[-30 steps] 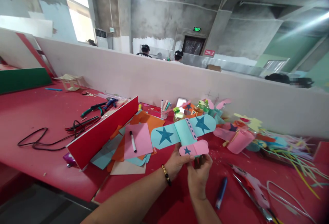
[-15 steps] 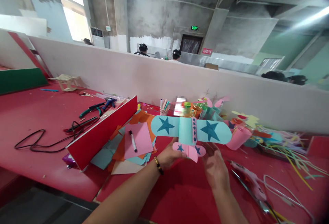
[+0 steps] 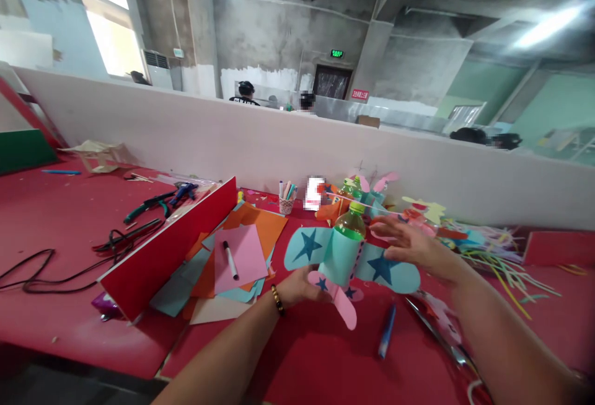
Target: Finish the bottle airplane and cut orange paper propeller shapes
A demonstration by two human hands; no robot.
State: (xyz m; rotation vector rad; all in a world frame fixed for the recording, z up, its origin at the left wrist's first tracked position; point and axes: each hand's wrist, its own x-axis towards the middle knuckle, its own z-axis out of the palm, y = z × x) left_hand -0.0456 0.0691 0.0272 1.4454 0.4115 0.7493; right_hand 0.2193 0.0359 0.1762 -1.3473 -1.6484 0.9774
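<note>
A toy airplane made from a plastic bottle (image 3: 343, 256) wrapped in light-blue paper is tilted in front of me, its green cap facing away. Its light-blue wings carry dark blue stars, and its tail is pink paper. My left hand (image 3: 302, 286) grips it at the tail end, the fingers partly hidden beneath. Above the right wing, my right hand (image 3: 406, 242) is open with fingers stretched, holding nothing. Whether it touches the wing I cannot tell. A blue marker (image 3: 387, 332) lies on the table below the right wing.
Coloured paper sheets (image 3: 264, 222) and a black-capped marker (image 3: 230, 260) lie left, beside a red divider (image 3: 176, 250). Scissors (image 3: 437, 330) and a pink glue gun (image 3: 445, 317) lie right. Behind stand a pen cup (image 3: 286, 205), other paper crafts and a white partition (image 3: 209, 138).
My right hand has moved from below the right wing to above it. The airplane has tipped, showing its bottle neck and cap. The blue marker has come into view on the table.
</note>
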